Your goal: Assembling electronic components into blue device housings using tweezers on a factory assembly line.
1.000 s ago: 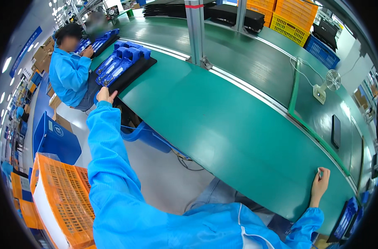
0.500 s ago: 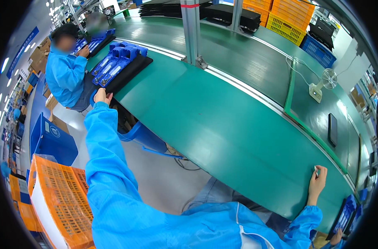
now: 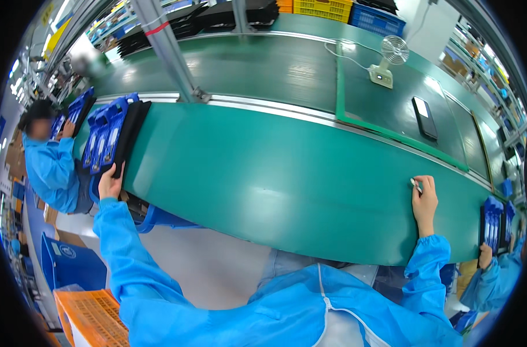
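Observation:
On the left, my left hand (image 3: 110, 184) grips the near edge of a black flat pad (image 3: 135, 128). Blue plastic trays (image 3: 106, 136) with slim silvery parts in their slots lie on that pad. My left fingers close round the pad's edge, thumb at its side. Over the right part of the green bench, my right hand (image 3: 424, 202) is closed, pinching a small white piece (image 3: 415, 184) between thumb and fingers. Its exact kind is too small to tell.
A co-worker (image 3: 50, 165) sits at far left by more blue trays (image 3: 77, 107); another's hand (image 3: 485, 255) touches blue trays at right. Across the rail stand a small fan (image 3: 391, 58) and a black phone-like device (image 3: 424, 117). A metal post (image 3: 165, 49) rises beyond the bench.
My view has turned, so the bench shows more level. My left hand keeps its grip at the pad's near edge. The right hand still pinches the small white piece.

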Demonstrator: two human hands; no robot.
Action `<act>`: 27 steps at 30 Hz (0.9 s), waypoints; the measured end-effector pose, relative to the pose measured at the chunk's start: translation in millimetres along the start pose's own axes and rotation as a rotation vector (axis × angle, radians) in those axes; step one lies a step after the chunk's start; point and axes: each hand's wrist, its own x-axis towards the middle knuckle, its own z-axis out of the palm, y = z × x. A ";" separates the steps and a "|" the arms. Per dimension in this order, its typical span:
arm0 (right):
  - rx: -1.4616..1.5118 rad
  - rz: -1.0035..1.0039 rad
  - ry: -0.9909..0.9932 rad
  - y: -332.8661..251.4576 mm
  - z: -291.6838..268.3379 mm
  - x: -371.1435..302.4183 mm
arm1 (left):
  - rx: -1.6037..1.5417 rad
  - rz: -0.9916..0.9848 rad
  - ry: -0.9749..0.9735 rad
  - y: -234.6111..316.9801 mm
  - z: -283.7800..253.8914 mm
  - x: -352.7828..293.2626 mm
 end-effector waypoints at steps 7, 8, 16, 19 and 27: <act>0.019 0.008 0.018 4.7 -0.7 -2.1 | 0.159 -0.042 -0.159 -79.3 42.1 -123.5; 0.016 0.018 0.016 5.4 -1.0 -1.2 | 0.205 -0.020 -0.164 -91.7 47.8 -147.5; 0.019 0.000 0.051 14.8 3.8 -0.1 | 0.373 -0.302 -0.104 -208.5 99.5 -327.0; 0.040 0.010 0.044 14.1 2.9 0.0 | 0.437 -0.495 -0.172 -252.0 110.7 -365.8; 0.124 0.089 0.056 26.7 -4.5 0.3 | 0.719 -0.661 -0.569 -354.0 168.9 -444.2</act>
